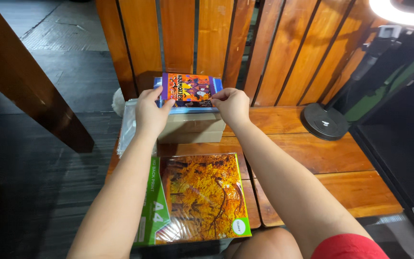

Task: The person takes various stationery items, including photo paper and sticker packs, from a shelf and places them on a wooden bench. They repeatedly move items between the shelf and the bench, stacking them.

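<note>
- Gripped at both short ends: a colourful orange-and-blue packet (pixel 188 89), left hand (pixel 150 112) on its left edge, right hand (pixel 231 104) on its right edge.
- Fingers of each hand closed narrowly around the packet's edges, thumbs underneath or in front, the rest curled over the top; no open spread.
- Held that way, judging by the grip, to keep the flat packet level and steady above the pale cardboard box (pixel 190 127).
- Positioned at the far end of the wooden bench (pixel 312 153), just before the slatted backrest (pixel 226 43), directly over the box and seemingly touching or nearly touching its top; exact contact impossible to tell.
- Long axis running left to right across the view; printed face turned up toward the camera, its design upside down, so top edge pointed toward the wearer.
- Nearer the body, flat on the bench: a glossy paper pack with an autumn-tree picture (pixel 195 199), apart from both hands.
- At the box's left, a clear plastic sleeve (pixel 126 127); at right, a round black lamp base (pixel 325 121).
</note>
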